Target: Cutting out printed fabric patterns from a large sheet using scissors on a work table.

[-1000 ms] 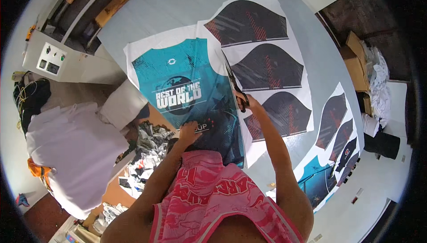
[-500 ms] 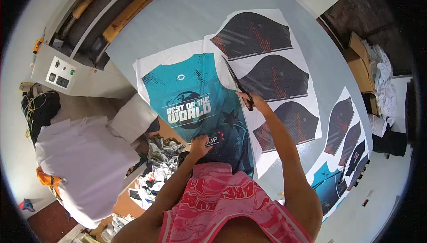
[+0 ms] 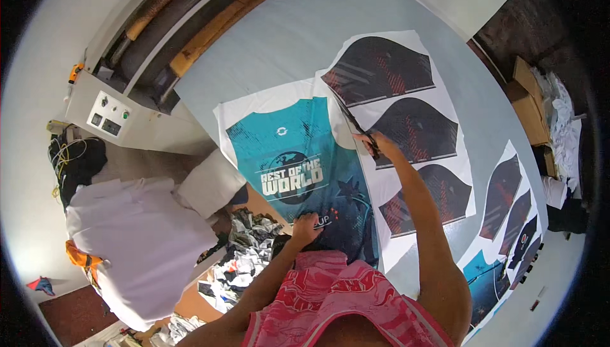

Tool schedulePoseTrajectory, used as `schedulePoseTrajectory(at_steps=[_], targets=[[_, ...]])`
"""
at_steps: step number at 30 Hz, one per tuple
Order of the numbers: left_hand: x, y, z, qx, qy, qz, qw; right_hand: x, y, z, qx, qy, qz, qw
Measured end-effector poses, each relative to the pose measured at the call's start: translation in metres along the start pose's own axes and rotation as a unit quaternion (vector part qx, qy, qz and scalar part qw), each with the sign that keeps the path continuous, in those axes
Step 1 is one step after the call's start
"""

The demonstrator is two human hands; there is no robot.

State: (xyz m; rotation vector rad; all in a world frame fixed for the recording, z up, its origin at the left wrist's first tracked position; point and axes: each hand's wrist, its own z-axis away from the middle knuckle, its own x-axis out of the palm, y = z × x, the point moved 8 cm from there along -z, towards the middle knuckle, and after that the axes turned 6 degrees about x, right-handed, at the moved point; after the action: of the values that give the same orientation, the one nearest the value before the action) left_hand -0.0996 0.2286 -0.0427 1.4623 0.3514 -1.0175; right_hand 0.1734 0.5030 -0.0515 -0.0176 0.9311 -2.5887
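My right hand (image 3: 377, 144) grips long black scissors (image 3: 351, 117), whose blades point away from me along the white margin between a teal printed jersey panel (image 3: 295, 140) and a sheet of dark sleeve shapes (image 3: 406, 128) with red detailing. My left hand (image 3: 305, 225) rests on the lower part of the teal panel with fingers curled, apparently pinching the cloth near its printed lettering. Part of the panel's lower end is hidden by my pink shirt and left hand.
The grey table (image 3: 267, 48) holds more cut pieces (image 3: 502, 194) at right. White fabric (image 3: 133, 245) and a scrap heap (image 3: 238, 264) lie at lower left, below a control panel (image 3: 110, 114). Cardboard boxes (image 3: 527, 109) with bundles stand beyond the table's right side.
The whole scene has shifted right and down in the picture. My right hand keeps the scissors at the seam between panel and sleeves; my left hand stays on the panel.
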Motion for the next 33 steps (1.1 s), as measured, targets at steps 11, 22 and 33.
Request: schedulePoseTrajectory(at_steps=[11,22,33], targets=[[0.008,-0.008,0.001,0.01,-0.004,0.016,1.0,0.008,-0.043,-0.015,-0.027,-0.036,0.005,0.999],[0.008,-0.006,0.001,0.009,-0.022,0.001,1.0,0.019,-0.07,-0.05,-0.029,0.001,0.042,0.999],[0.012,-0.012,0.0,0.003,-0.036,-0.006,0.999,0.025,-0.094,-0.066,-0.092,0.085,0.145,0.981]])
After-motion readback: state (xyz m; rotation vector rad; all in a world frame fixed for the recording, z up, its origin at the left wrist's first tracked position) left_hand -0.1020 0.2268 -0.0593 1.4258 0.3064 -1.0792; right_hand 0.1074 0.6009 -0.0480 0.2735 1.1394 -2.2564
